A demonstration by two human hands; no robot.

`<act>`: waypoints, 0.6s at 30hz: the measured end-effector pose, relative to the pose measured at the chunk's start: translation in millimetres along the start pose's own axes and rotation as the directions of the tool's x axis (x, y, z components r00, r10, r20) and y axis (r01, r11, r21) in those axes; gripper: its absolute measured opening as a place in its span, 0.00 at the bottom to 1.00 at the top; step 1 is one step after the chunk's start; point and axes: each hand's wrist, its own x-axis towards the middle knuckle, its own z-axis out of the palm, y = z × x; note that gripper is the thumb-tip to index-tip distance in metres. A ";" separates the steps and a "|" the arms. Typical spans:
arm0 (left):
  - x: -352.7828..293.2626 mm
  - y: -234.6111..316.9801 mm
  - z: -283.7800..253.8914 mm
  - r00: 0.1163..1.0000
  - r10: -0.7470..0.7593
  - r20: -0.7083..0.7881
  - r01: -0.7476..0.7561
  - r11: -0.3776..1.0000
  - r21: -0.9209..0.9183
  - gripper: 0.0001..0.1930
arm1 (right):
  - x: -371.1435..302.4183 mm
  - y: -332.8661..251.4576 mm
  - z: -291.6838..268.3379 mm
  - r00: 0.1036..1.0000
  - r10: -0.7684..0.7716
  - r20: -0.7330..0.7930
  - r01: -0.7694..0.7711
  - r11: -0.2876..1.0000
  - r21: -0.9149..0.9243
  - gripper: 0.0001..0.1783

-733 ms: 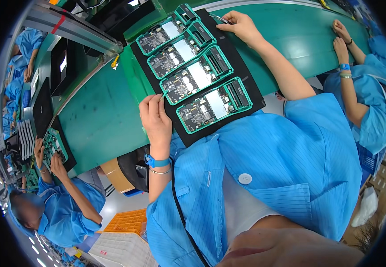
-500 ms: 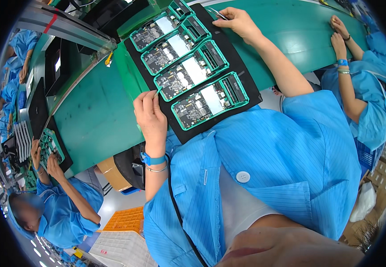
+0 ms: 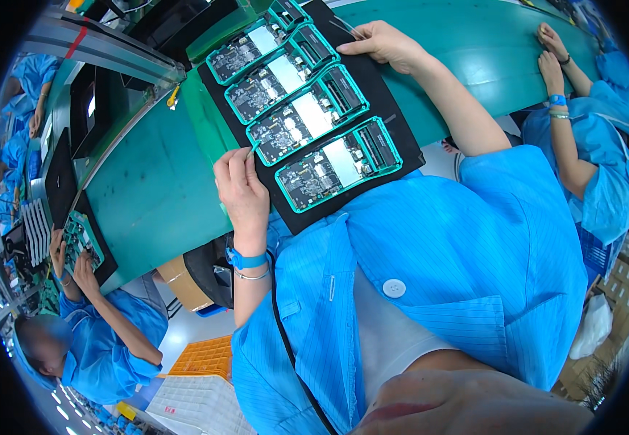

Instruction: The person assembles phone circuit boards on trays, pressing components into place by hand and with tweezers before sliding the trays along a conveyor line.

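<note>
Several green device housings with exposed circuit boards lie in a slanting row on a black mat (image 3: 399, 148). My left hand (image 3: 242, 190) is closed beside the left end of the second-nearest housing (image 3: 307, 116). A thin green stick (image 3: 253, 151) shows at its fingertips, close to that housing's corner. The nearest housing (image 3: 340, 165) lies just to the right of this hand. At the far right edge of the mat, my right hand (image 3: 390, 47) pinches metal tweezers (image 3: 345, 27). Their tips point toward the far left, and their exact end is hard to make out.
A green work surface (image 3: 147, 196) runs beneath the mat. Farther left is a metal frame (image 3: 111, 47). At lower left, a co-worker's hands (image 3: 75, 261) handle a green board; another person's hands (image 3: 548, 54) rest at the right. An orange crate (image 3: 202, 357) stands below.
My right hand has moved left and slightly nearer, with its thumb now over the mat's edge and the tweezers still in it. My left hand stays at the same housing corner.
</note>
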 end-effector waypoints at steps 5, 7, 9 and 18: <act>-0.5 0.0 -0.3 1.000 -0.003 0.003 0.003 1.000 -0.001 0.06 | -13.8 -6.3 1.3 0.994 0.045 0.100 -0.039 0.997 -0.064 0.15; -0.9 -0.5 0.2 1.000 0.003 0.003 -0.003 1.000 -0.003 0.07 | -20.5 -7.5 4.6 0.993 0.079 0.087 -0.073 0.995 -0.070 0.14; -0.4 0.7 -0.5 1.000 0.000 0.001 0.000 1.000 -0.009 0.07 | -25.4 -5.3 11.8 0.998 0.058 0.000 -0.058 0.998 0.016 0.13; -2.9 -4.1 -5.1 1.000 0.026 0.014 -0.026 1.000 -0.018 0.07 | -20.6 10.9 9.8 0.997 -0.009 -0.076 0.014 0.998 0.064 0.08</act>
